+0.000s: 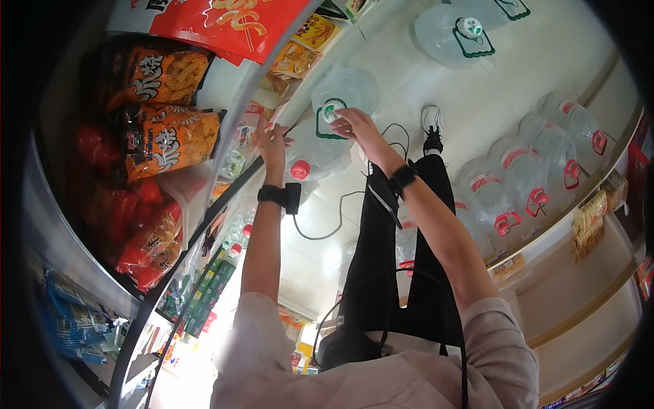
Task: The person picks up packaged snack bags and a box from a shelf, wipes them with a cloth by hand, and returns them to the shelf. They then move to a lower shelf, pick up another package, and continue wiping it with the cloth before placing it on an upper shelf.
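My right hand (pixel 355 125) is at the white-and-green cap (pixel 332 110) of a large clear plastic water bottle (pixel 352 87) with a green carry handle (pixel 320 125). The fingertips meet the cap's edge; whether they grip it is not plain. My left hand (pixel 272 140) reaches to the shelf edge with its fingers spread, beside small packaged goods (pixel 245 133). Nothing shows in its grasp. Just below and between the hands stands another clear bottle (pixel 324 158) with a red cap (pixel 300 169). Both wrists wear black bands.
Orange-and-black snack bags (pixel 173 140) and red packets (pixel 153 240) fill the left shelf. More green-handled bottles (pixel 442 36) stand on the floor ahead. Red-handled bottles (pixel 526 179) line the right shelf's foot. A cable (pixel 341 214) hangs from the left wristband; a shoe (pixel 432 120) is beside cords.
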{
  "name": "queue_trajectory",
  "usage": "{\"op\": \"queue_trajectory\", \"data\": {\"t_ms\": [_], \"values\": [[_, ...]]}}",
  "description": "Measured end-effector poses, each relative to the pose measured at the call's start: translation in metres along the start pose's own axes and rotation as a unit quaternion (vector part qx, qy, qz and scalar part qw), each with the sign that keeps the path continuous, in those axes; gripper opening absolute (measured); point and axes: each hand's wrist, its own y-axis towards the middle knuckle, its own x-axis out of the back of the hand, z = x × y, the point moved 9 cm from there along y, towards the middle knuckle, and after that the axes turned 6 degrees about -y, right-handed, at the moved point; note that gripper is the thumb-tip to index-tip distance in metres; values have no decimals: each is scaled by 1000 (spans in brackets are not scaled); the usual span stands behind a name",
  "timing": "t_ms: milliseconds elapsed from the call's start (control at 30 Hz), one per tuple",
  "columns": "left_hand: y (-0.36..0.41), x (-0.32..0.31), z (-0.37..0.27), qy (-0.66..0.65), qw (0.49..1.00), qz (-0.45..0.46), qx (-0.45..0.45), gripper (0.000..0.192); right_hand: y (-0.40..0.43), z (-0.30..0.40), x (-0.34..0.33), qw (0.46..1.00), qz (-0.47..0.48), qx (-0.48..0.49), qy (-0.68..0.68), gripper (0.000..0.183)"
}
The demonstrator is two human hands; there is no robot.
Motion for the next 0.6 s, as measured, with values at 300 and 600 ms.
{"op": "queue_trajectory", "data": {"t_ms": [300, 600], "values": [[44, -3, 36, -89, 994, -12, -64, 43, -55, -47, 3, 999, -1, -53, 4, 39], [4, 8, -3, 102, 971, -130, -171, 31, -50, -62, -28, 996, 21, -79, -25, 33]]}}
